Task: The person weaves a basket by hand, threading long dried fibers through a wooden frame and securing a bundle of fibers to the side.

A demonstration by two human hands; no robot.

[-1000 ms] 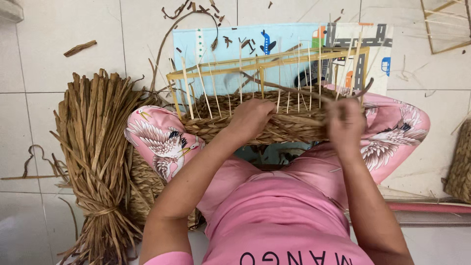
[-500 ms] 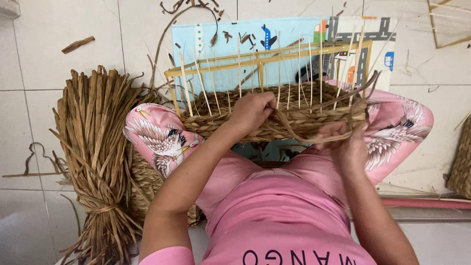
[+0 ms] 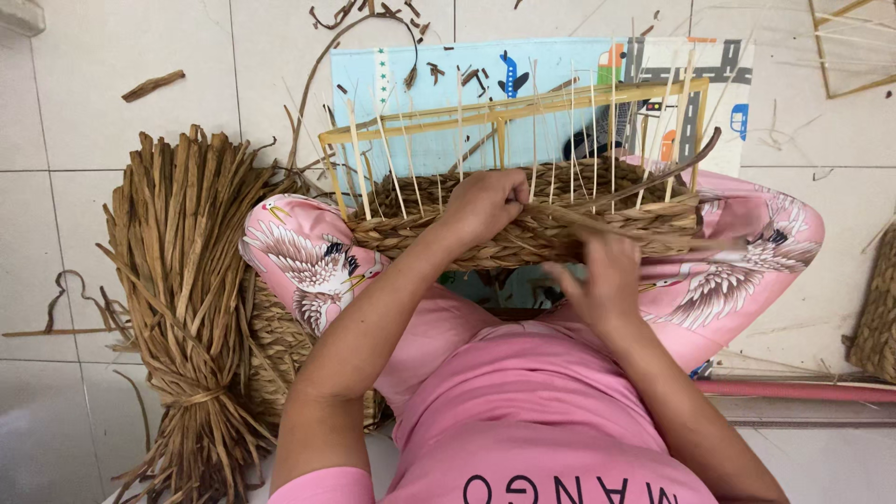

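A half-woven basket [image 3: 448,233] of brown twisted straw rests on my lap, with thin upright sticks rising from it inside a yellow wooden frame [image 3: 504,117]. My left hand [image 3: 485,201] presses on the basket's upper woven edge near the middle. Lower and closer to me, my right hand [image 3: 607,280] pinches a loose straw strand [image 3: 653,177] that runs from the weave up to the right. Its fingers are blurred.
A large tied bundle of dried straw [image 3: 187,299] lies on the tiled floor at my left. A blue play mat [image 3: 420,84] lies under the frame. Straw scraps [image 3: 154,84] dot the tiles. Another woven piece [image 3: 877,317] sits at the right edge.
My right hand has come down from the basket's top edge toward my body, drawing the strand with it. My left hand has stayed on the weave.
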